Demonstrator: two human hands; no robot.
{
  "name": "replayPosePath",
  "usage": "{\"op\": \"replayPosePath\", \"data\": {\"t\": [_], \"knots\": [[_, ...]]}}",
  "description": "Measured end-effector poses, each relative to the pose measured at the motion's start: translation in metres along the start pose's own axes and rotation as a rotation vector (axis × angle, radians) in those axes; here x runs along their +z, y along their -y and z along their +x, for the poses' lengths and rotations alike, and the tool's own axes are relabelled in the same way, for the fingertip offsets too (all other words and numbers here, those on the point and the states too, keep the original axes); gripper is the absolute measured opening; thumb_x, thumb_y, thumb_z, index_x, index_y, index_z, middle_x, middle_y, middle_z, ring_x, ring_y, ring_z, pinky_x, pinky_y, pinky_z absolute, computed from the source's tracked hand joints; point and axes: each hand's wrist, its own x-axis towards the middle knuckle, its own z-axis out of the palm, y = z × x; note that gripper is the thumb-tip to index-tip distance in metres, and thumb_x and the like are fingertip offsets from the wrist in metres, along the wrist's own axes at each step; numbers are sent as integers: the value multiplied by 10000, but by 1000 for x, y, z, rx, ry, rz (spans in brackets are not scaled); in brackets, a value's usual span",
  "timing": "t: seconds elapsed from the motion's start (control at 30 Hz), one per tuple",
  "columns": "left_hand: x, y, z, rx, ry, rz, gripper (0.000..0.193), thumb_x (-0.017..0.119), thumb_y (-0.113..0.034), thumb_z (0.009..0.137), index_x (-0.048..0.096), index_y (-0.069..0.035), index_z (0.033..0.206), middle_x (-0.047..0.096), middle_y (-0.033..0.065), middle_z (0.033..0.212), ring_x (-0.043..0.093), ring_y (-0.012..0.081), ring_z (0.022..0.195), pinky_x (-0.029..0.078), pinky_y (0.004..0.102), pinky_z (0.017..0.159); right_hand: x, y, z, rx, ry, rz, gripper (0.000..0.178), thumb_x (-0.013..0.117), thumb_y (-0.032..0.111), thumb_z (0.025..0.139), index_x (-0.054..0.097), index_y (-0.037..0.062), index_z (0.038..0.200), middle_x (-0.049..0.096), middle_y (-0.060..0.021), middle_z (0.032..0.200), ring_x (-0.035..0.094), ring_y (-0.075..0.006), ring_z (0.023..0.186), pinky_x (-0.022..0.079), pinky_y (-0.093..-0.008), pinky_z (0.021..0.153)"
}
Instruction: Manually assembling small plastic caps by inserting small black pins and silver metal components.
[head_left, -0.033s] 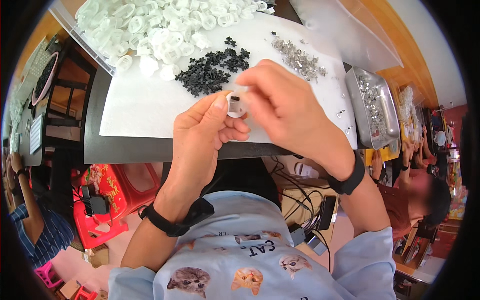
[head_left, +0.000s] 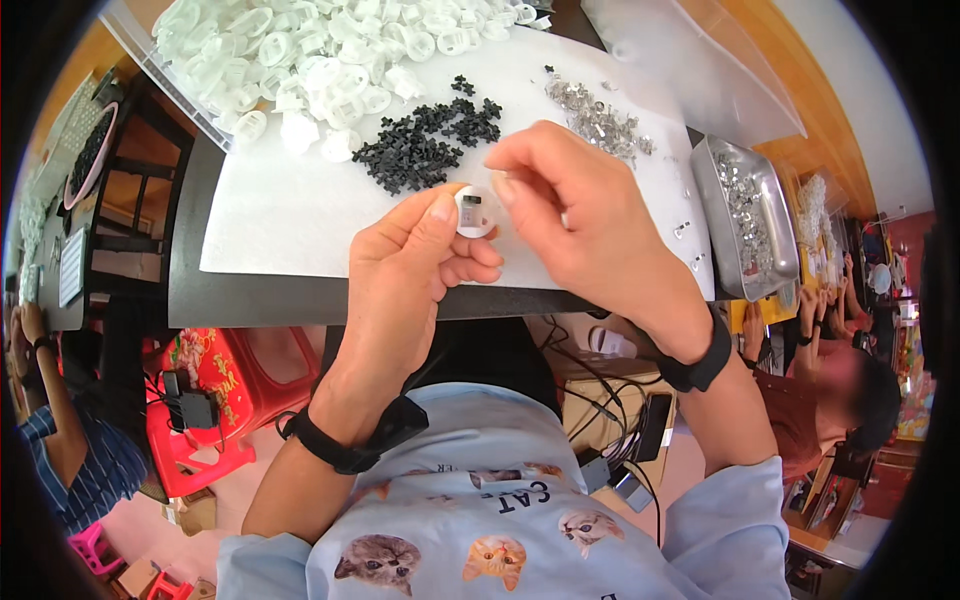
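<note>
My left hand (head_left: 405, 250) pinches a small round white plastic part (head_left: 470, 222) between thumb and fingers, over the near side of the white sheet. A dark piece (head_left: 472, 200) shows in the slot of that part. Just to its right, my right hand (head_left: 575, 205) hovers with curled fingers; thumb and index tips are a little apart, and I see nothing between them. Beyond the hands lies a heap of small black cross-shaped pieces (head_left: 410, 155). Small shiny metal clips (head_left: 600, 120) are scattered to the right of it.
Many translucent white plastic parts (head_left: 320, 60) pile up at the far left. A metal tray (head_left: 745, 215) of metal pieces stands at the right, near a clear plastic sheet or lid (head_left: 700, 70). A red stool (head_left: 215, 400) and cables (head_left: 615, 410) are below the table. Other people work at both sides.
My right hand has drawn slightly up and away from the white part, its fingers now less blurred. The left hand's hold stays almost the same.
</note>
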Motion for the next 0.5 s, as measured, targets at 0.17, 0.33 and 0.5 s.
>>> {"op": "replayPosePath", "data": {"t": [0.17,0.33,0.5], "knots": [[-4,2,-2,10,37,26,316,452,-172,995,550,72,1169,650,122,928,647,157,765,562,277,698,-1,3,-7,449,214,323,139,588,120,879,569,-15,856,614,-74,660,546,-114,573,429,-278,509],[1,1,-2,-3,11,58,251,438,-91,969,585,50,1115,647,99,910,635,128,767,543,255,696,10,1,-12,461,160,354,151,601,133,876,572,-11,840,616,-80,648,541,-116,558,432,-283,509],[3,-1,-3,14,-35,42,238,457,-68,939,614,52,1071,654,91,884,639,127,745,542,247,690,11,3,-12,311,136,212,113,577,80,867,546,-22,828,590,-140,714,574,-267,590,453,-341,544]]}}
